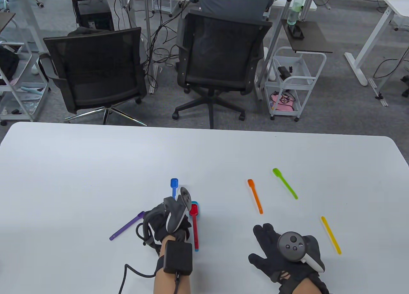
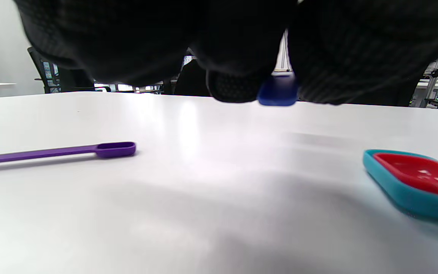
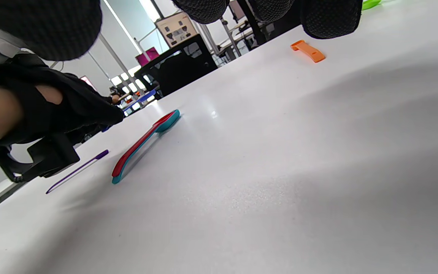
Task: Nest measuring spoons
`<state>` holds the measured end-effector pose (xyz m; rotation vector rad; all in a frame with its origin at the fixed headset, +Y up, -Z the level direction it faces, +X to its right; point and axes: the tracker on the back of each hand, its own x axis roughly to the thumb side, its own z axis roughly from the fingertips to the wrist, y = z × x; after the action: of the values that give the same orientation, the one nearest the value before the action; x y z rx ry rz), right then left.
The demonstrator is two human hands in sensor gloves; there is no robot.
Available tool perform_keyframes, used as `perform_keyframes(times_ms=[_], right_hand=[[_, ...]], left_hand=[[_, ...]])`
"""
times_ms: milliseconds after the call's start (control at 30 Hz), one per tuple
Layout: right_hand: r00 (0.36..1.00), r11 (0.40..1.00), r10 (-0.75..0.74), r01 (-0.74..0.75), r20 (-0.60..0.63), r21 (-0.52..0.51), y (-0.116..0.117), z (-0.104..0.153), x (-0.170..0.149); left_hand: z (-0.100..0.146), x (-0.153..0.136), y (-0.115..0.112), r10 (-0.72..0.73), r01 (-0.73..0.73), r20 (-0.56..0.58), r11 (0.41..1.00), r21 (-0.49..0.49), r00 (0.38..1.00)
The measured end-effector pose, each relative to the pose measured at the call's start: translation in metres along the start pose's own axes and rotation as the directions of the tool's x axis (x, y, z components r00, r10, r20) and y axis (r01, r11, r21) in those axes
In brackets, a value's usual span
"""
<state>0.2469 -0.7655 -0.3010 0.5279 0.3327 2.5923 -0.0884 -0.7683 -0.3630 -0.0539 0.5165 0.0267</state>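
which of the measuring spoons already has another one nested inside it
The teal spoon, beside the left hand: the red spoon lies in it, bowl in bowl. The purple, blue, orange, green and yellow spoons each lie or are held singly.

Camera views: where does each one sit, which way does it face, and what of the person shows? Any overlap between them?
Table view: high, looking down and across the table toward the chairs; shows left hand and right hand, both forearms.
Left wrist view: low under the left hand, facing forward; gloved fingers pinch the blue spoon.
Right wrist view: low, tilted, facing left across the table; right fingertips at top, left hand too.
Shared: all three show the red spoon nested in the teal spoon, plus the purple spoon.
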Motion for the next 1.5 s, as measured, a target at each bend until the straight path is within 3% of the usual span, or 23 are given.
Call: perform_keyframes(times_ms=[300, 567, 1500], right_hand=[[0.999, 0.999, 0.039, -0.039, 0.002, 0.001, 0.004, 0.005, 0.002], [0.997, 0.997, 0.074, -0.073, 0.012, -0.027, 0.004, 0.009, 0.006], [0.998, 0.998, 0.055, -0.054, 0.039, -0.031, 0.003, 0.006, 0.006]], left_hand=[[0.057, 0.009, -0.005, 0.04, -0.04, -0.001, 0.999, -0.021, 0.999], [0.079, 0.018, -0.011, 0.049, -0.048, 0.009, 0.998, -0.026, 0.999], [0.074, 0.03, -0.037, 0.036, -0.036, 0.008, 0.999, -0.04, 0.999]])
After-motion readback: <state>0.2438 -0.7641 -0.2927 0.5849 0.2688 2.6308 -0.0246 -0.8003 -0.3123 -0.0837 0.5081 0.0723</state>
